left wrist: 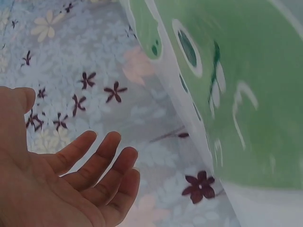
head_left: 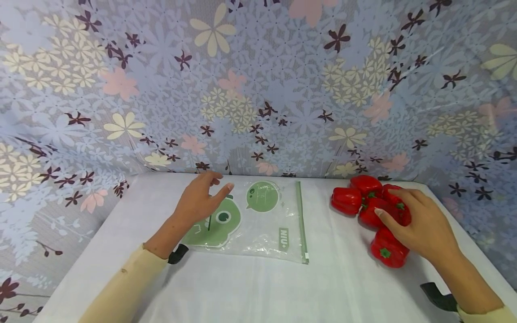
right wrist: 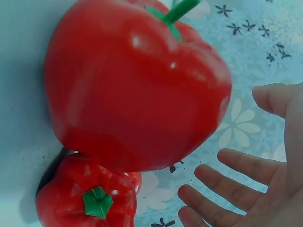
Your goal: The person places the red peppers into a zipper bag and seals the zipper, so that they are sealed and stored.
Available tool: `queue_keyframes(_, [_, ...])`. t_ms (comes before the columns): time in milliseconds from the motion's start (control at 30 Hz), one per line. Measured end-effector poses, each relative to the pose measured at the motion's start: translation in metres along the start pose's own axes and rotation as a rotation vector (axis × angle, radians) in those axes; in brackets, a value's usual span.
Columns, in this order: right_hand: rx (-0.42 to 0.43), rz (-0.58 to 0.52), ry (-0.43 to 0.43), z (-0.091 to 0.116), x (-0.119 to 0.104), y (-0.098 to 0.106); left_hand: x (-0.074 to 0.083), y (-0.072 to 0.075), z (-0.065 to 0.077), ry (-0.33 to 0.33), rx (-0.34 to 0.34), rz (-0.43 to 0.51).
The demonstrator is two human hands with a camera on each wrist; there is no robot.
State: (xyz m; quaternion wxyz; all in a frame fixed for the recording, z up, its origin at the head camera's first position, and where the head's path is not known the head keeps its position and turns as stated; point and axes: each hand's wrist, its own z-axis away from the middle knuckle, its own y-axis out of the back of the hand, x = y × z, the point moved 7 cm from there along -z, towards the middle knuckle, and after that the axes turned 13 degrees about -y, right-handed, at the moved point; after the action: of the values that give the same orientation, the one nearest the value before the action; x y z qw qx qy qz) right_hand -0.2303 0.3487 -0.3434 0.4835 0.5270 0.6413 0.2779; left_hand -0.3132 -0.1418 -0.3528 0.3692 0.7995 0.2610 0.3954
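Observation:
A clear zip bag (head_left: 262,233) with green cartoon prints lies flat on the white-covered table. Over its left end hovers my left hand (head_left: 198,199), holding nothing, fingers loosely bent in the left wrist view. Several shiny red bell peppers (head_left: 346,200) with green stems sit clustered at the right. One bell pepper (head_left: 389,251) is nearest the front, its stem facing me. My right hand (head_left: 424,226) is above the cluster's right side and partly hides it. In the right wrist view its fingers (right wrist: 227,182) are spread, apart from the large bell pepper (right wrist: 137,90).
A white cloth (head_left: 258,291) covers the table. Flower-patterned fabric (head_left: 258,89) rises behind it and along both sides. The bag's green zip strip (head_left: 302,220) faces the peppers. Black straps (head_left: 440,297) are at both wrists.

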Motion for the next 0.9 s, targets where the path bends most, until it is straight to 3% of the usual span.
queue_keyframes(900, [-0.089, -0.005, 0.062, 0.033, -0.019, 0.000, 0.068, -0.057, -0.013, -0.066, -0.128, 0.107])
